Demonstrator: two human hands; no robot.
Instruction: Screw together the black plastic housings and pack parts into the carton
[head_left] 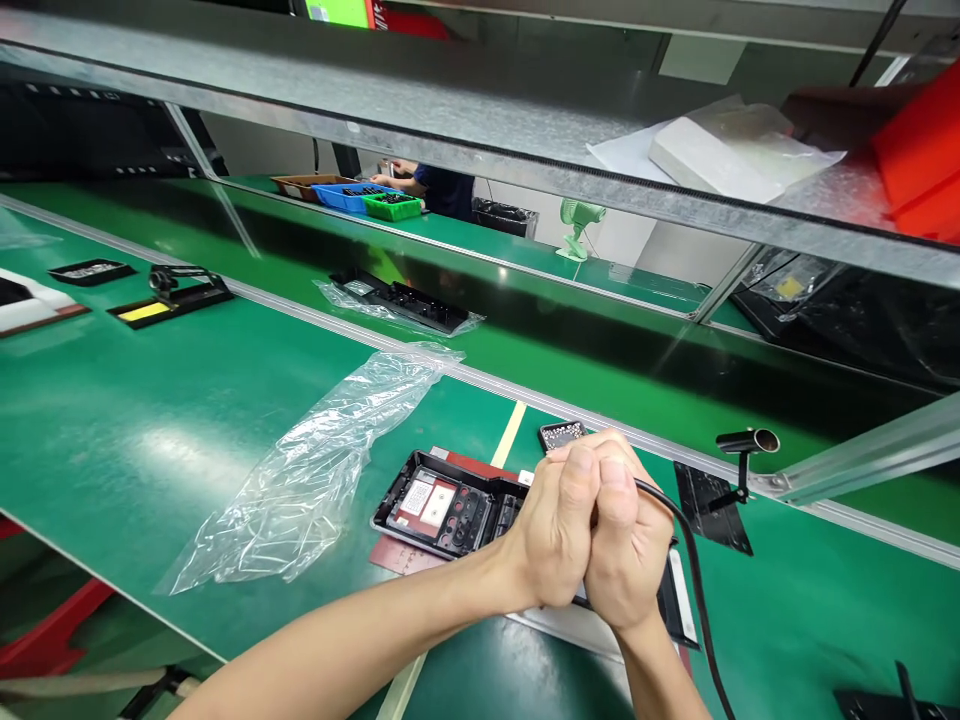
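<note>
My left hand (559, 520) and my right hand (630, 530) are pressed together, both closed with thumbs side by side. A black cord (694, 560) comes out at the top of my right hand and runs down to the lower right. Whatever the cord leads to is hidden inside my fists. Below them lies a black plastic housing (397, 500), its open inside facing up, with white labels and dark fittings. My hands and forearms cover its middle. Just behind my fists is a small black tray (551, 430) of tiny shiny parts, likely screws.
A clear plastic bag (300, 480) lies to the left. Beyond the rail (480, 375), a long black part (405, 300) rests on plastic. A short metal tube on a stand (748, 441) is at right. Overhead runs a metal shelf (450, 100). Far back, a person (446, 190) works near bins.
</note>
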